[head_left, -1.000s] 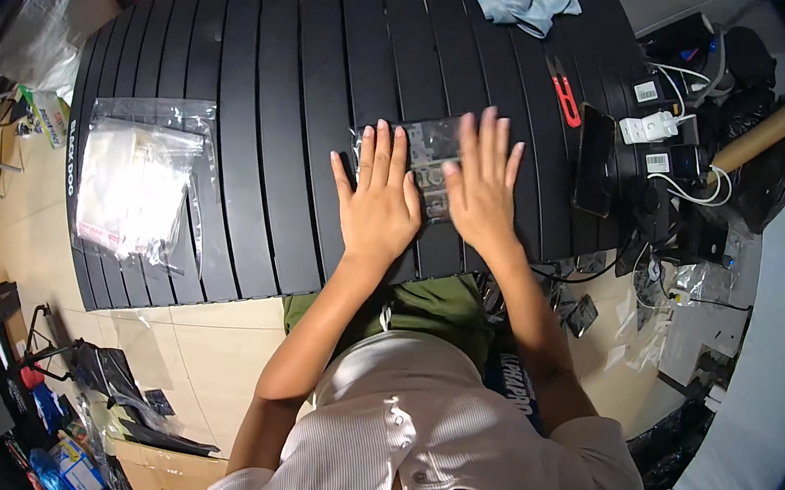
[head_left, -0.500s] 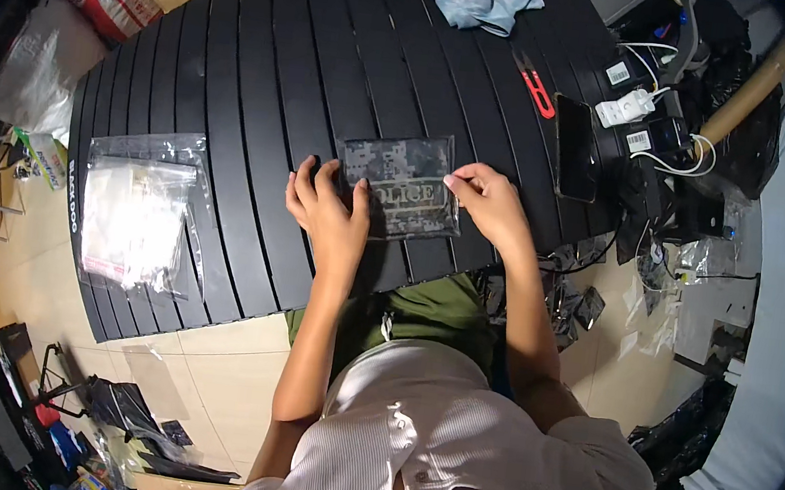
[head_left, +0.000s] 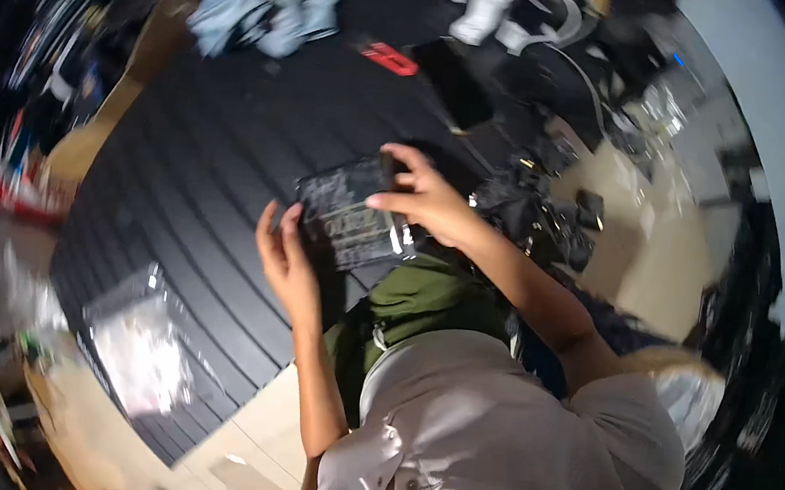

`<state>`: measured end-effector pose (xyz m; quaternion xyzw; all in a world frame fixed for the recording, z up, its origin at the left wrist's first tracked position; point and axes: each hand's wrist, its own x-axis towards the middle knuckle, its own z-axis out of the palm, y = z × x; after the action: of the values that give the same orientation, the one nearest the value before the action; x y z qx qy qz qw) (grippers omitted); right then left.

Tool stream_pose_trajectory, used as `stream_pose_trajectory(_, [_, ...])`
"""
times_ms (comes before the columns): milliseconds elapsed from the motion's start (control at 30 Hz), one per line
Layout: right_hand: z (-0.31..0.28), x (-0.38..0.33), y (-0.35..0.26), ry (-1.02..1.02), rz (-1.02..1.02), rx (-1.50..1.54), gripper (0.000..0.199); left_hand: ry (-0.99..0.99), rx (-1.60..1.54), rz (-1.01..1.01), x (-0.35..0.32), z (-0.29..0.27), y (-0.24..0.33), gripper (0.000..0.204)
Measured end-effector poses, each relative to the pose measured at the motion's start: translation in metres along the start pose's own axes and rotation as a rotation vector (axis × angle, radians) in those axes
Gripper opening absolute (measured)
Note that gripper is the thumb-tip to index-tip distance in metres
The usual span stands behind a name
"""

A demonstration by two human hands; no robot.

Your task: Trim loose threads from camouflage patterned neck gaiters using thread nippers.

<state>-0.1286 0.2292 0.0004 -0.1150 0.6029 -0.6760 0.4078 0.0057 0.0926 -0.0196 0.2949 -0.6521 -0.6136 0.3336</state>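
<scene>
Gripping the packet (head_left: 347, 219) by its right side with the right hand (head_left: 429, 199), at the table (head_left: 191, 188)'s near side, by green trousers (head_left: 435, 300). At its left edge with the left hand (head_left: 293, 270), with parted fingers (too blurred to tell whether touching or pinching). Beyond, can see phone (head_left: 453, 85), snips (head_left: 391, 58) and cloth (head_left: 308, 5); at left, bag (head_left: 142, 357).

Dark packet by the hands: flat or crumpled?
Flat: the dark packet shows a broad, four-sided face with fairly straight edges. Too blurred to tell whether it's sealed.

Beyond the packet (head_left: 347, 216), cloth (head_left: 308, 5) lies left of phone (head_left: 452, 84).
</scene>
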Motion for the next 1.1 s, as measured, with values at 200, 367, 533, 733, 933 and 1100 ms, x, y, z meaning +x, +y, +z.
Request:
stream_pose_trajectory(200, [-0.069, -0.048, -0.045, -0.122, -0.048, -0.166, 0.024, -0.278, -0.344, -0.194, -0.012, 0.044, 0.017, 0.044])
stream_pose_trajectory(367, [-0.178, -0.163, -0.077, 0.501, -0.363, -0.123, 0.041, -0.719, -0.392, -0.193, -0.042, 0.109, 0.042, 0.041])
stream_pose_trajectory(533, [-0.222, -0.206, -0.058, 0.806, -0.635, 0.495, 0.028, -0.729, -0.269, -0.218, -0.039, 0.122, 0.024, 0.035])
stream_pose_trajectory(733, [-0.296, -0.185, 0.086, 0.496, -0.554, 0.666, 0.015, -0.72, -0.117, 0.008, -0.026, 0.137, -0.025, 0.021])
stream_pose_trajectory(933, [-0.338, -0.185, 0.206, 0.879, 0.262, -0.795, 0.021, -0.808, -0.055, 0.083, -0.027, 0.146, -0.019, 0.017])
stream_pose_trajectory(1100, [-0.227, -0.109, 0.027, 1.498, -0.475, -0.754, 0.018, -0.726, -0.051, 0.044, 0.003, 0.118, -0.02, 0.016])
